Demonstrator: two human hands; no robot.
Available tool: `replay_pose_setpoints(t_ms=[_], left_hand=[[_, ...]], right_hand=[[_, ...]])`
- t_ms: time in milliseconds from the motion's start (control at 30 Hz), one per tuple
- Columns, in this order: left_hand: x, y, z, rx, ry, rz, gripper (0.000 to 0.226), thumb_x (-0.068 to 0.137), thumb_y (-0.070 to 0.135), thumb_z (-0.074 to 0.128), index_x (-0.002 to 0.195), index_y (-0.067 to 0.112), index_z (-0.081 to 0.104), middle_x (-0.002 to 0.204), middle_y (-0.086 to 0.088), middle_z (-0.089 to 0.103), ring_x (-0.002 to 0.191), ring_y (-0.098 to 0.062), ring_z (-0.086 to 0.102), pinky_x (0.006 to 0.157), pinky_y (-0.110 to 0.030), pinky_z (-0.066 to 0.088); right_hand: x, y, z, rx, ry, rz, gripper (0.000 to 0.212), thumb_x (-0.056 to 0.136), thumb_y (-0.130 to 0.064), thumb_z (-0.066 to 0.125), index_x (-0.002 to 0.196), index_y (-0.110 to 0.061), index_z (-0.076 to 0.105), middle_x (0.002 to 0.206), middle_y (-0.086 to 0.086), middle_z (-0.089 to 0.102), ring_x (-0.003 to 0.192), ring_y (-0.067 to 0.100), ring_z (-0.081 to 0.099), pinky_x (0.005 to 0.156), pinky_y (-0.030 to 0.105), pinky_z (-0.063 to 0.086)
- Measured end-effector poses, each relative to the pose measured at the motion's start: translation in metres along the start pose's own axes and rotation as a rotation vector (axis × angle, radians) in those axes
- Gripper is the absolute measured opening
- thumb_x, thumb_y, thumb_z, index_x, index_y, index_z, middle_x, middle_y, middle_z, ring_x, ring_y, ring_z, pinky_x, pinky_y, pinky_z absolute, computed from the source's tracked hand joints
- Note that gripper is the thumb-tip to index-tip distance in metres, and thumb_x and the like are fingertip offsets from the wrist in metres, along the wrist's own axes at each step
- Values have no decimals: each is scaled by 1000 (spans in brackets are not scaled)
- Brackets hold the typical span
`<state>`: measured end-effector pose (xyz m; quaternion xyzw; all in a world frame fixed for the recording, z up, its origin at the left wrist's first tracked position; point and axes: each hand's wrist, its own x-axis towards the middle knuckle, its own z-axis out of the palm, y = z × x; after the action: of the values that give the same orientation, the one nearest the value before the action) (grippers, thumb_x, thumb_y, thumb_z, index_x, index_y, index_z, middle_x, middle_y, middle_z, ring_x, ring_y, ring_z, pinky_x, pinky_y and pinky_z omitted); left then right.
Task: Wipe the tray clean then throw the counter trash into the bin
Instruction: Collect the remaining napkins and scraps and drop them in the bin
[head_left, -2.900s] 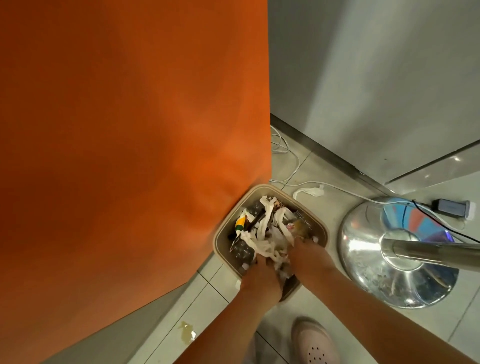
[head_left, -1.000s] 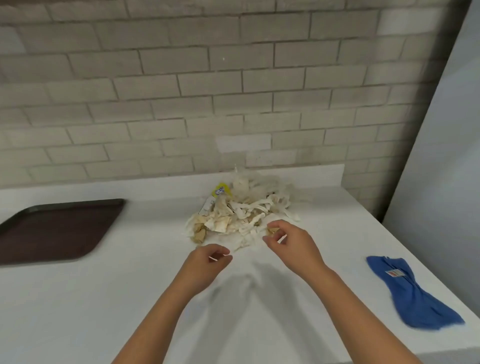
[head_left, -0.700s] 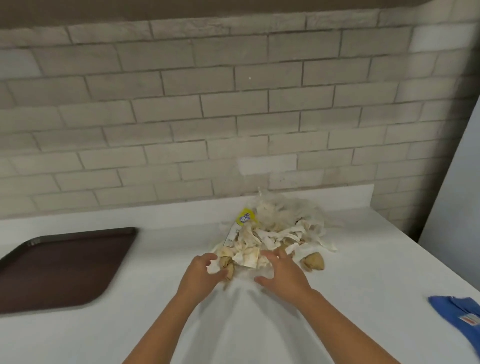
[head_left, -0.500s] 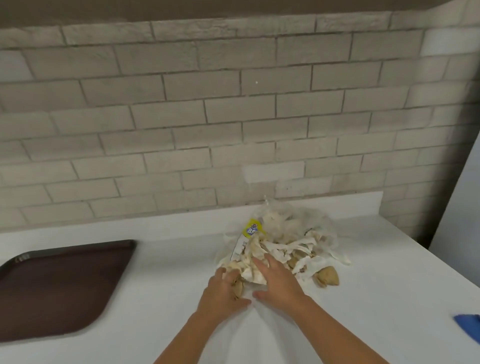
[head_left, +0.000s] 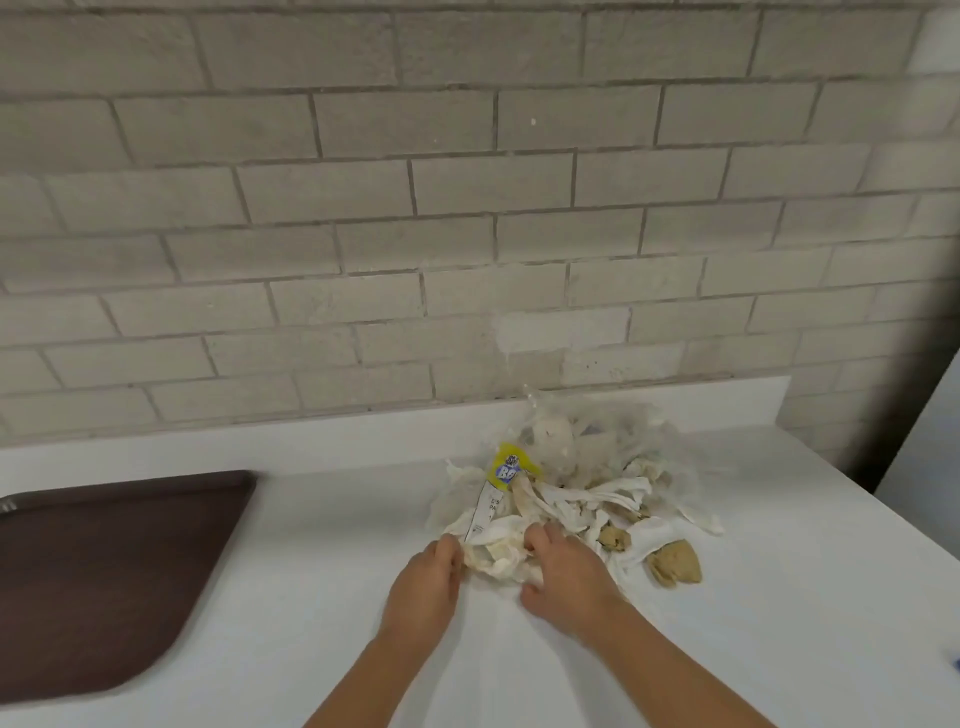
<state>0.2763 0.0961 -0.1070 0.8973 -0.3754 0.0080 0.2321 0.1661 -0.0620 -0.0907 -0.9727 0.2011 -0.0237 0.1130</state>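
Pale brick wall (head_left: 467, 208) behind; white tabletop (head_left: 311, 623).
Item: counter trash (head_left: 576, 501), a loose heap of paper strips, clear film and a yellow wrapper (head_left: 506, 470), near the back ledge. A brown lump (head_left: 675, 564) lies at its right edge.
Also: dark tray (head_left: 104, 571), well apart to the left.
Hands: left hand (head_left: 423, 584) and right hand (head_left: 566, 569) close together, fingers curled into the heap's near wad.
Handling: cup from both sides and draw strays inward; strips will likely shed. No bin in view.

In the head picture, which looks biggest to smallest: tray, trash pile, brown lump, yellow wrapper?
1. Tray, even cut off at the edge.
2. Trash pile.
3. Brown lump and yellow wrapper: too alike to rank, and the lump lies nearer.
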Motion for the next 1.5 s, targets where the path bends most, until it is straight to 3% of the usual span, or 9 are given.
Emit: replay_pose_setpoints(t_ms=[167,467,567,733,1033,1200,1267,1367,1500], left_hand=[[4,-7,-6,-270,79,-60,40,89,9,49,126,25,51,105,1,54,88,-19,58,75,-27,46],[20,4,-70,-351,132,-404,31,70,62,66,72,32,61,67,3,57,66,-18,56,54,-25,35],[28,5,-82,-201,33,-405,30,74,46,72,60,26,55,53,7,47,58,-17,49,53,-25,33],[38,12,-91,-770,210,-295,50,83,27,69,52,17,31,51,3,23,49,-14,22,45,-23,20],[64,31,-128,-1525,423,-281,21,87,2,52,68,11,54,85,-5,71,77,-13,65,68,-22,45],[102,58,-100,-1028,461,-227,34,86,18,64,61,16,41,47,3,47,49,-20,51,54,-28,38],[114,71,-77,-693,265,-169,35,75,41,74,88,20,49,71,-2,53,61,-21,54,56,-26,39],[123,71,-33,-164,-188,-121,107,53,71,73,140,32,24,126,-5,35,109,-24,50,82,-31,45],[123,59,9,120,-373,-137,103,56,73,69,141,31,26,133,-8,32,124,-31,41,99,-42,43]], right_hand=[[3,0,-3,20,-77,34,72,82,-33,54,146,-24,22,132,5,39,108,26,54,86,31,45],[1,-1,-5,161,-138,133,65,77,-35,60,137,-28,36,127,1,36,113,21,48,83,28,44],[0,2,-8,195,-178,151,76,78,-38,62,145,-29,28,142,0,30,129,20,37,98,30,42],[-1,3,-17,206,-178,179,83,78,-55,64,147,-27,25,147,1,28,134,20,36,102,30,37],[15,14,-45,344,533,101,20,87,-35,61,103,-23,61,102,-6,53,94,12,54,75,28,48],[19,22,-24,338,349,91,16,86,-39,59,97,-29,63,96,-11,54,91,11,54,74,33,49],[15,25,-17,355,363,89,13,86,-36,59,94,-29,65,92,-13,53,88,8,53,73,26,46],[9,34,-28,409,443,98,4,84,-27,63,83,-25,66,79,-14,54,76,6,51,65,20,43],[18,71,-65,408,817,155,4,79,-22,70,81,-20,67,77,-6,58,76,13,54,64,25,45]])
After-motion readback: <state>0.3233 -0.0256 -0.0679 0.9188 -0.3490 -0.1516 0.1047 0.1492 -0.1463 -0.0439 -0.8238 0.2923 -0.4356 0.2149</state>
